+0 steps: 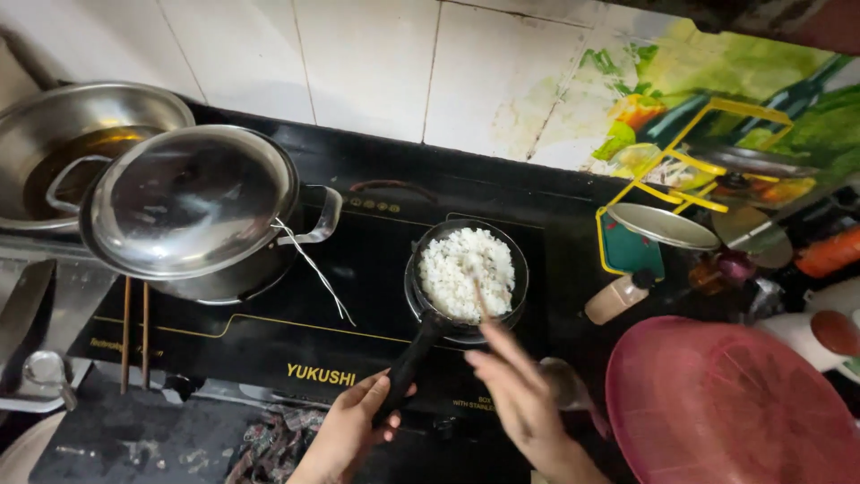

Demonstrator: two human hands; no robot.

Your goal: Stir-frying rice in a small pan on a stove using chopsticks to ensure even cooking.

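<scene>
Rice [466, 269] fills small black pan [421, 287], left hand [354, 426] holding its handle.

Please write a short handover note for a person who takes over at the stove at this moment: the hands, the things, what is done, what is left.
Left hand grips the black handle of the small pan on the black cooktop.
Right hand holds a blurred utensil in the white rice.
Rice is in the pan, looking loose and pale.
Stirring is under way; I cannot tell whether it is cooked.
The lidded steel pot stands to the left.
</scene>
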